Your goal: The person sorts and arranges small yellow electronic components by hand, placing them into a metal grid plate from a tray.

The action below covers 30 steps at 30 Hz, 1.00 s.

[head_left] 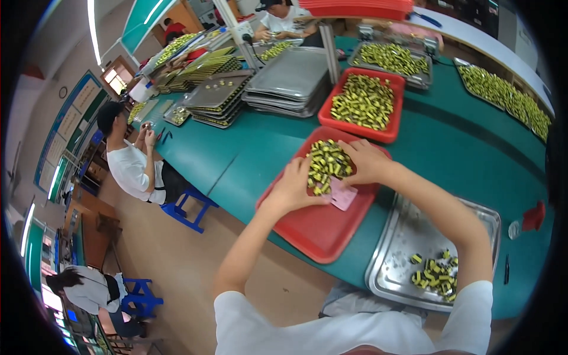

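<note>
A heap of small yellow-and-black block-shaped parts (322,161) lies in a shallow red tray (313,234) on the green table. My left hand (294,184) curves along the heap's left side, thumb stretched toward a pink card (343,195). On the opposite side, my right hand (365,161) rests against the parts with its fingers spread. Both palms face inward, and neither is closed around a single piece. The pink card lies flat at the heap's near edge, partly beside the right thumb. Some fingertips are hidden behind the parts.
Behind stands a fuller red bin (370,100) of the same parts. A metal tray (384,260) with loose parts sits under my right forearm. Stacked metal trays (290,77) stand at the back left. A seated person (127,160) works at the table's left edge.
</note>
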Available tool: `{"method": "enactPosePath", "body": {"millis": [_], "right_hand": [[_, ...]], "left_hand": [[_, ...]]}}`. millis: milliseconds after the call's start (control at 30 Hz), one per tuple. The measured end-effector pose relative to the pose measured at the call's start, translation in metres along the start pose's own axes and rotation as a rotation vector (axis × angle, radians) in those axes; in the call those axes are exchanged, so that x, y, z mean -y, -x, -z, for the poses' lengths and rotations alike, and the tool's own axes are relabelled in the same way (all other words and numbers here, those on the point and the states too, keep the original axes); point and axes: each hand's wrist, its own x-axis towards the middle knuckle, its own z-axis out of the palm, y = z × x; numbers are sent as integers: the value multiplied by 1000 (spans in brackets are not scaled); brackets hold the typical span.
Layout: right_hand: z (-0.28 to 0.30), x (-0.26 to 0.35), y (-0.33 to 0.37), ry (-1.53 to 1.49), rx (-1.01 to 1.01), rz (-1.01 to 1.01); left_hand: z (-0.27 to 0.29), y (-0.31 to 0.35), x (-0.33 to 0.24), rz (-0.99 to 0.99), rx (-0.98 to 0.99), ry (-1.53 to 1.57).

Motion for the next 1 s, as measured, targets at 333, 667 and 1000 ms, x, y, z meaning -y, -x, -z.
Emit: {"method": "enactPosePath", "body": {"millis": [333,667,1000], "right_hand": [[-4,7,-39,-113,201,-200],[-7,-2,-63,-47,291,-177],[6,10,-70,-38,378,-229]], "left_hand": [[0,-27,28,37,167,253],[-25,-44,33,78,145,420],[-41,-59,19,506,89,927]]}}
